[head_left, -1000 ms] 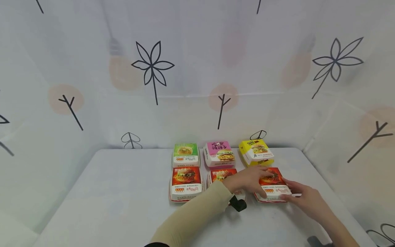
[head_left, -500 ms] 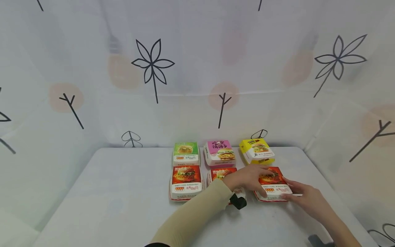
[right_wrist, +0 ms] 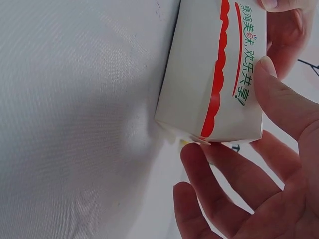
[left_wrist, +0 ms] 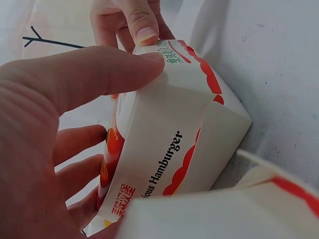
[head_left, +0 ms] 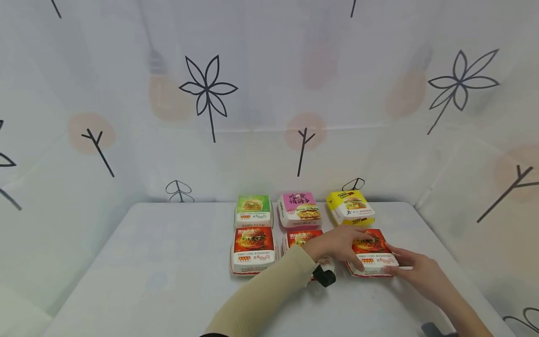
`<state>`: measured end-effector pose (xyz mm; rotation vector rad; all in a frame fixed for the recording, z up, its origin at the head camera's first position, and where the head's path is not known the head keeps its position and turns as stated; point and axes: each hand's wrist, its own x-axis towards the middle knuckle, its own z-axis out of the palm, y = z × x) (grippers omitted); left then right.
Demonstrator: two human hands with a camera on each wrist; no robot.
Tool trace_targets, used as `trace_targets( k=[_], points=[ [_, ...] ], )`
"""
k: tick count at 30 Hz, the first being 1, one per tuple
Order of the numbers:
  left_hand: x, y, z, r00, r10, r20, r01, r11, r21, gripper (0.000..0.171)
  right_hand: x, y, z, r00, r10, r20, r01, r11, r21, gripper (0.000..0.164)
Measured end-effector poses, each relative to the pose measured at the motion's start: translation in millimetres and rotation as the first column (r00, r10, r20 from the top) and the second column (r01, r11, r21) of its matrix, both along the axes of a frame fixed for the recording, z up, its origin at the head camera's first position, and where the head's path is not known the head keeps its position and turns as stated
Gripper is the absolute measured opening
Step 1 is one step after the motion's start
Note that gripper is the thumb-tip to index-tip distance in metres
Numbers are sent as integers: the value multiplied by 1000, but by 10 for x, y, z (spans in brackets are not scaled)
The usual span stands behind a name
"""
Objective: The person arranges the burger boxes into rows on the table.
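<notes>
A red-and-white hamburger box (head_left: 375, 257) lies at the right end of the front row, between both hands. My left hand (head_left: 338, 244) reaches across from the left and holds it, fingers over the printed top and thumb at the front left corner. In the left wrist view, that thumb presses the edge of the box (left_wrist: 159, 134). My right hand (head_left: 421, 274) holds the right end, thumb on the front edge. The right wrist view shows its fingers spread along the end of the box (right_wrist: 209, 74). The box's back side is hidden in the head view.
Left of it sit a red-topped box (head_left: 301, 237), partly hidden by my left arm, and another red-topped box (head_left: 254, 248). Behind stand a green box (head_left: 254, 211), a pink box (head_left: 300, 211) and a yellow box (head_left: 350, 209). The white table (head_left: 139, 271) meets a patterned cloth backdrop (head_left: 261, 154).
</notes>
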<state>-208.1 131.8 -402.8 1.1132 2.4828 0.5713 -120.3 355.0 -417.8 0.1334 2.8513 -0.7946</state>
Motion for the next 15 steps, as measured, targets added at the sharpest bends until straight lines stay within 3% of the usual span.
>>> trace_targets(
  k=[9, 15],
  points=[
    [9, 2, -4, 1000, 2, 0, -2, 1000, -14, 80, 3, 15, -39, 1000, -18, 11, 18, 1000, -14, 101],
    [1, 16, 8, 999, -28, -21, 27, 999, -37, 78, 29, 22, -23, 996, 41, -82, -40, 999, 16, 90]
  ],
)
